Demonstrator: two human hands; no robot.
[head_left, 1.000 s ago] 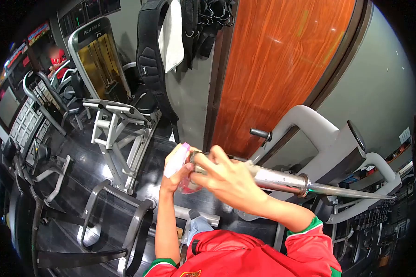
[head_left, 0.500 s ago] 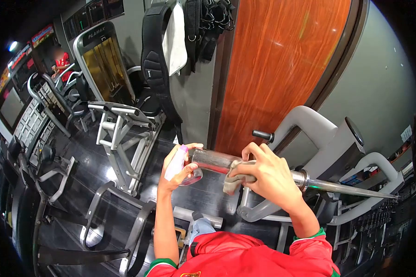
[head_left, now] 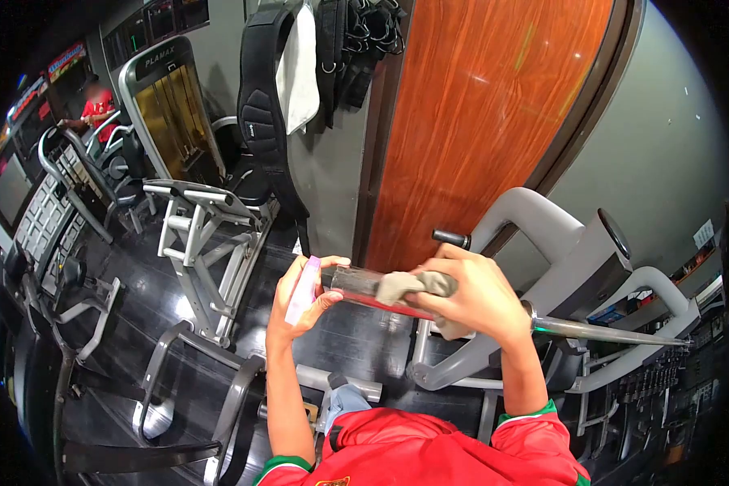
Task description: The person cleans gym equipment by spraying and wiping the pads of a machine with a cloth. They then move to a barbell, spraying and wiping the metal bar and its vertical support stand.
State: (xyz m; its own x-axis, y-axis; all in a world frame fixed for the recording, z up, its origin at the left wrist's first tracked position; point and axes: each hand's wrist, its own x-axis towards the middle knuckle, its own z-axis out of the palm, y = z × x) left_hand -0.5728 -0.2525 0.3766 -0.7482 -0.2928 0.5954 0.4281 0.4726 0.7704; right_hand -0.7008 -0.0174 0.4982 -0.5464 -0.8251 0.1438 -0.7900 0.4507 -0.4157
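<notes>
A metal barbell (head_left: 607, 332) runs across in front of me, its thick sleeve (head_left: 353, 285) pointing left. My right hand (head_left: 486, 296) grips a grey-beige cloth (head_left: 417, 289) and presses it against the sleeve. Motion slightly blurs this hand and the cloth. At the sleeve's left end is my left hand (head_left: 286, 306), closed around a bottle with a pink-and-white top (head_left: 303, 293), which looks like a spray bottle. Its fingertips reach to the sleeve's end. Most of the bottle's body is hidden.
Beyond the bar stands a grey machine frame (head_left: 535, 223) with a black handle (head_left: 451, 238). Black belts (head_left: 263, 121) and a white towel (head_left: 300, 73) hang on the wall beside a wooden door (head_left: 478, 121). A weight machine (head_left: 170, 113) and another person (head_left: 99, 109) are at left.
My right hand has shifted slightly right along the sleeve, and the cloth now lies over its top. The left hand has turned a little, hiding the bottle's clear lower part.
</notes>
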